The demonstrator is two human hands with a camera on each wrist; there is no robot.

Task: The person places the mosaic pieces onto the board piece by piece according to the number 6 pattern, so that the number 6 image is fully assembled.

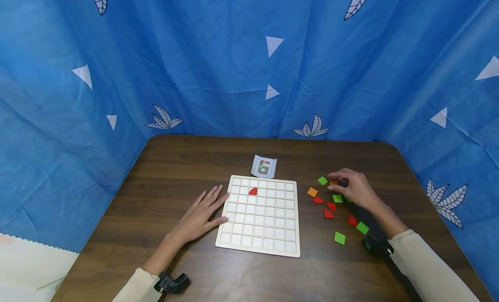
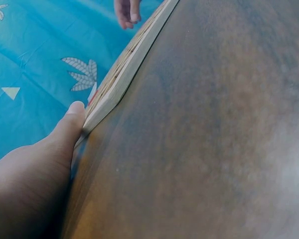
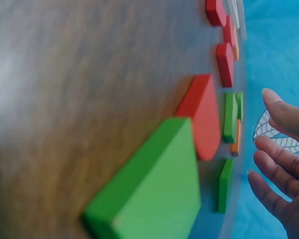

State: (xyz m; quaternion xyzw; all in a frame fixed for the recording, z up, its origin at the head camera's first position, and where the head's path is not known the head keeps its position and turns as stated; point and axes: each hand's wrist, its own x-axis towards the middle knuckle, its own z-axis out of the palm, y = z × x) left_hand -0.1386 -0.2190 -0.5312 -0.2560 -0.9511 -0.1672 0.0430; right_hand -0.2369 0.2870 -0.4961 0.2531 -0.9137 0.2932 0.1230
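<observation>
My left hand (image 1: 200,217) lies spread beside the white grid board (image 1: 269,245), its thumb and fingertips at the board's left edge. In the left wrist view the thumb (image 2: 70,127) meets the board's wooden side. One red quarter-round tile (image 1: 253,191) sits in a cell near the board's top. To the right, my right hand (image 1: 354,187) is over the scattered tiles, thumb and fingers apart around an orange tile (image 1: 333,183). The right wrist view shows those fingers (image 3: 276,154) loosely bent with nothing between them. A green tile (image 1: 322,180) lies just left of the fingertips.
A small card (image 1: 264,167) with a coloured figure on a grid lies behind the board. Several red and green tiles, such as a green square (image 1: 339,238), and an orange square (image 1: 312,192) are spread on the brown table (image 1: 187,163). A blue curtain (image 1: 234,68) stands behind.
</observation>
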